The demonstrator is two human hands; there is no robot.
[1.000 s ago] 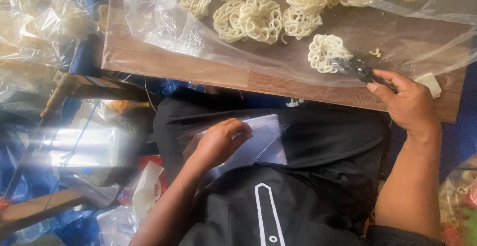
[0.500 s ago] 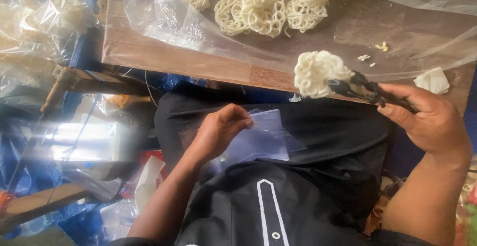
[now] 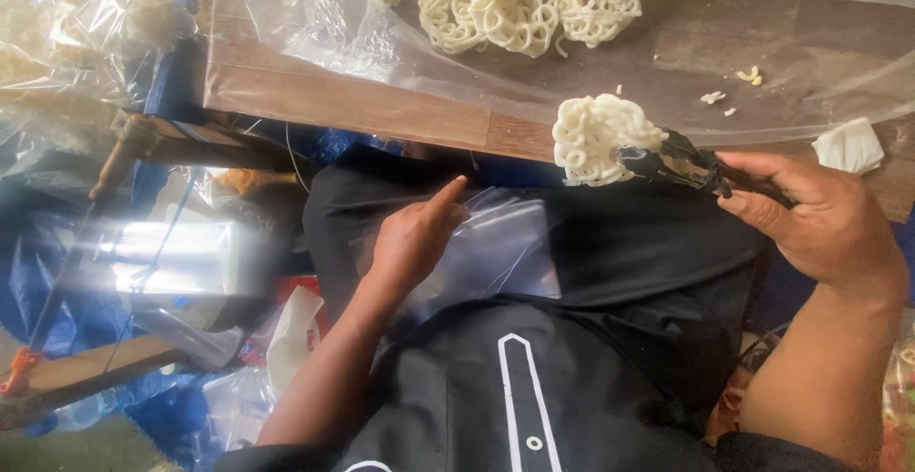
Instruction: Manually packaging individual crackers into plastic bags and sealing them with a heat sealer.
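Cracker (image 3: pixel 596 136), white and curly, is clamped in the black tongs (image 3: pixel 681 162) that my right hand (image 3: pixel 820 219) grips closed; it hangs just past the near edge of the wooden table (image 3: pixel 343 105), above my lap. My left hand (image 3: pixel 415 238) rests on a clear plastic bag (image 3: pixel 500 248) in my lap, fingers loose, forefinger raised. More crackers (image 3: pixel 505 5) lie on the plastic sheet (image 3: pixel 810 52) covering the table.

Clear plastic bag (image 3: pixel 496 253) on lap, filled clear bags (image 3: pixel 76 24) upper left, white packet (image 3: pixel 295 329) below
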